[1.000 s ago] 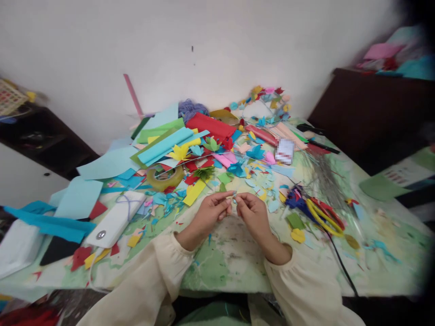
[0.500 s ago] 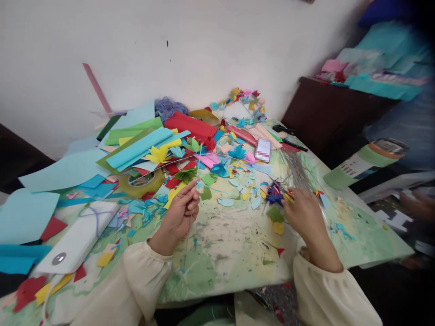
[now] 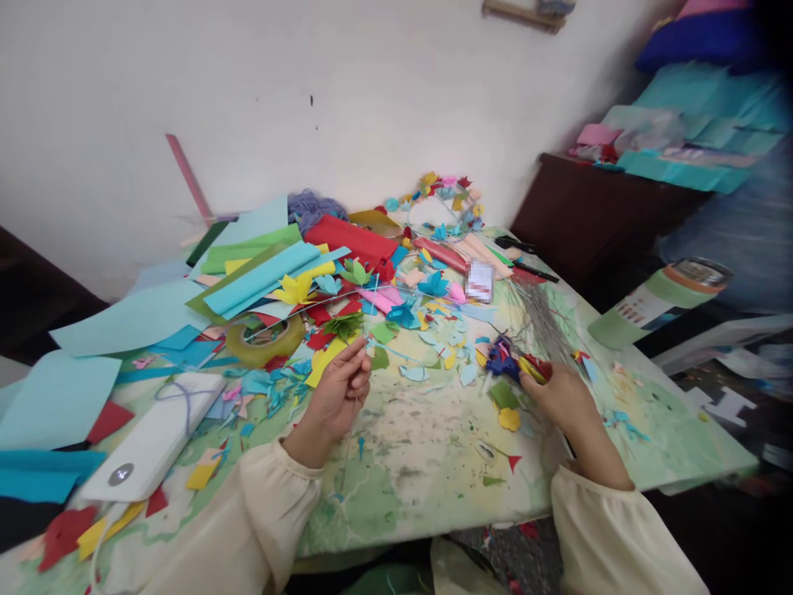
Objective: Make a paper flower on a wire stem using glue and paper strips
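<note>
My left hand (image 3: pixel 339 388) is closed in a pinch on a thin wire, which rises from the fingertips in front of the paper flowers. Over at the right, my right hand (image 3: pixel 554 395) has its fingers closed round a small yellow and red item (image 3: pixel 534 369) that I cannot make out clearly. Touching or just beside that item is a dark blue paper flower (image 3: pixel 501 360). Below it lie a green paper piece (image 3: pixel 502 393) and a yellow paper flower (image 3: pixel 509 419).
A tape roll (image 3: pixel 265 339), a white power bank (image 3: pixel 154 438) and coloured paper rolls (image 3: pixel 266 277) fill the left. Thin wires (image 3: pixel 542 318) and a green bottle (image 3: pixel 660 302) are at the right. A flower wreath (image 3: pixel 443 202) leans by the wall.
The view has tilted up slightly. My right hand's fingers have closed further round the yellow and red item. My left hand still pinches the wire.
</note>
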Available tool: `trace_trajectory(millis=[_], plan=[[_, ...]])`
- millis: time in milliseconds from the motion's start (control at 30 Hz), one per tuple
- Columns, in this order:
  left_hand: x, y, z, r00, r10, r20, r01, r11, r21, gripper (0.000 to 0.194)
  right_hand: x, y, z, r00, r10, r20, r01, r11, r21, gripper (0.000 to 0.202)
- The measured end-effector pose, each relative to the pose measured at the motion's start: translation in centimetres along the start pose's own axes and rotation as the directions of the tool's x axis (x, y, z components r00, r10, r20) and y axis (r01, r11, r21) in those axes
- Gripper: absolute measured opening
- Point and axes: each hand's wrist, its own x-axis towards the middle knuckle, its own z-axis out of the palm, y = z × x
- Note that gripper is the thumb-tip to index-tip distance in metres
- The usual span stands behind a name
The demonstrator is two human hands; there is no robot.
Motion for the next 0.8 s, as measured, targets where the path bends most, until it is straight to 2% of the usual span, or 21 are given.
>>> trace_trajectory(millis=[100, 200, 367, 467, 600, 667, 733, 800], plan=[[0.0, 0.1, 0.1, 1.0, -0.002, -0.002, 0.002, 1.0, -0.007, 0.034, -1.3, -1.0, -0.8, 0.991, 0.036, -0.13, -0.026, 0.997, 0.076, 0.049], [-0.1, 0.0, 0.0, 1.0, -0.004, 0.01, 0.004, 1.0, -0.022, 0.034, -3.2, -3.7, -1.1, 0.983, -0.018, -0.184, 0.052, 0.982, 0.182, 0.057], [-0.1, -0.1, -0.1, 0.999, -0.013, 0.039, 0.014, 1.0, -0.019, 0.031, -5.2, -10.3, 0.1, 0.979, -0.203, 0.017, 0.193, 0.952, 0.239, 0.052], [-0.5, 0.2, 0.2, 0.994, -0.024, 0.108, 0.031, 0.998, -0.059, 0.024, -4.9, -13.1, 1.3, 0.971, -0.234, 0.045, 0.224, 0.96, 0.169, 0.047], [-1.5, 1.0, 0.6, 0.964, -0.036, 0.264, 0.081, 0.984, -0.161, 0.021, -4.2, -14.3, 2.5, 0.959, -0.283, 0.007, 0.282, 0.957, 0.073, 0.05], [-1.8, 1.1, 0.7, 0.955, -0.016, 0.297, 0.079, 0.976, -0.201, 0.021, -4.3, -14.3, 2.4, 0.95, -0.31, -0.016, 0.311, 0.948, 0.066, 0.047], [-1.8, 1.0, 0.7, 0.956, -0.013, 0.293, 0.075, 0.976, -0.204, 0.02, -4.6, -14.4, 1.7, 0.943, -0.327, -0.061, 0.333, 0.934, 0.128, 0.041], [-1.5, 0.7, 0.7, 0.964, -0.044, 0.263, 0.086, 0.984, -0.153, 0.019, -5.1, -14.7, 0.8, 0.926, -0.365, -0.096, 0.377, 0.873, 0.309, 0.037]])
